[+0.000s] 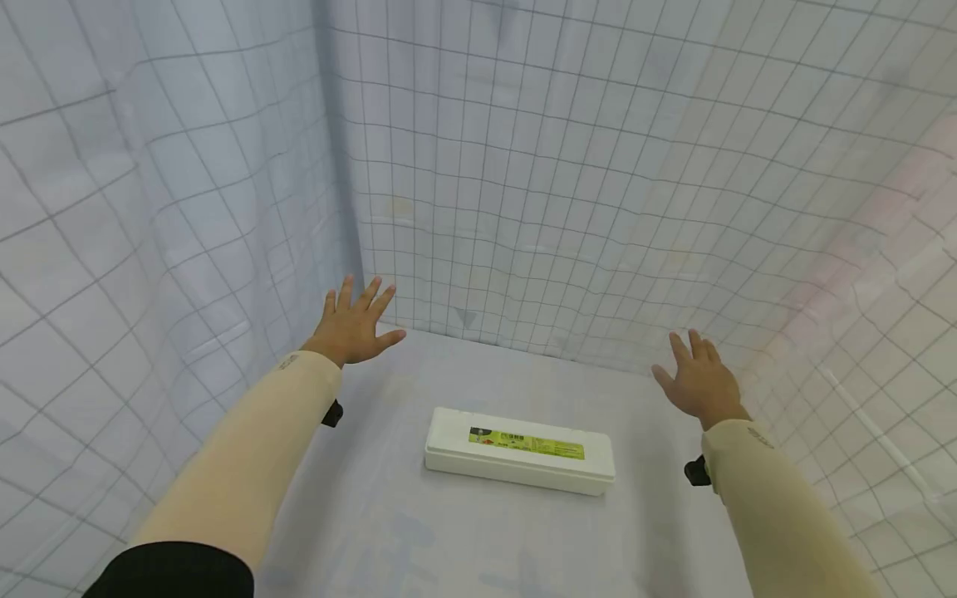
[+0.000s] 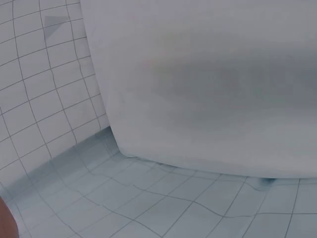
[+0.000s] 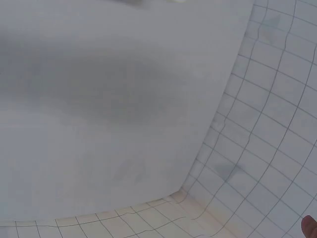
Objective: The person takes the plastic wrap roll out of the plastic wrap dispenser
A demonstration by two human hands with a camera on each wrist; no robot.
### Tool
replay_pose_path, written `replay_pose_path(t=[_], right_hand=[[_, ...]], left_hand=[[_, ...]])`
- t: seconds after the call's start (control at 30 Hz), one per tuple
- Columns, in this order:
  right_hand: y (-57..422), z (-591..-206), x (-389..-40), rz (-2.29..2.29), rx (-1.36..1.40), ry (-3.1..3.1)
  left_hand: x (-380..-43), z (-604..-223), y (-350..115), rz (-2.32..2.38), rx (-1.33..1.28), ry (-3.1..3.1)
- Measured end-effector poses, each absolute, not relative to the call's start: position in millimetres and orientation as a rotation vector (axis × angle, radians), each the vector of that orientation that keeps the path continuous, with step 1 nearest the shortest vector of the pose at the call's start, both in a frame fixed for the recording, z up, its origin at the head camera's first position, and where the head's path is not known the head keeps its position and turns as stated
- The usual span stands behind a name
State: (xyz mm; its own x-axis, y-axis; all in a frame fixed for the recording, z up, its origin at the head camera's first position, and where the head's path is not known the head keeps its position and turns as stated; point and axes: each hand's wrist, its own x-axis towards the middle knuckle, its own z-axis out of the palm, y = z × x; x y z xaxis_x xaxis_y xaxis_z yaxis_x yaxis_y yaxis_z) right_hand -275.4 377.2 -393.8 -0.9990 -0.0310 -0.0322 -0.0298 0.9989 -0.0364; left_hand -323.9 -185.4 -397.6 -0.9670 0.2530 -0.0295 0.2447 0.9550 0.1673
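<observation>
Room to pass lay between the long white box (image 1: 519, 453) and both the left hand (image 1: 350, 330) and right hand (image 1: 701, 385). Grid-patterned sheets (image 1: 516, 166) barred passage beyond the table (image 1: 463, 531) at left, right and far side.

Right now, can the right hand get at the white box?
Likely yes: the right hand is empty, fingers spread, and nothing visible stands between it and the white box.

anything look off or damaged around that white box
Nothing much stands out. The white box lies flat on the white surface, roughly in line with its back edge, and no spill or damage shows. The only slightly odd thing is the gridded sheeting around it, whose lines look wavy where the material ripples.
</observation>
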Motion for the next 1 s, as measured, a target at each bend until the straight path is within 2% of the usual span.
replay_pose_path(t=[0.5, 1.0], right_hand=[[365.4, -405.5, -286.7, -0.108, -0.079, 3.116], [323.9, -417.1, -295.2, -0.221, -0.217, 3.099]], left_hand=[[-334.6, -421.8, -186.1, 0.309, 0.481, 3.04], [-316.2, -449.3, -174.5, 0.535, 0.583, 2.979]])
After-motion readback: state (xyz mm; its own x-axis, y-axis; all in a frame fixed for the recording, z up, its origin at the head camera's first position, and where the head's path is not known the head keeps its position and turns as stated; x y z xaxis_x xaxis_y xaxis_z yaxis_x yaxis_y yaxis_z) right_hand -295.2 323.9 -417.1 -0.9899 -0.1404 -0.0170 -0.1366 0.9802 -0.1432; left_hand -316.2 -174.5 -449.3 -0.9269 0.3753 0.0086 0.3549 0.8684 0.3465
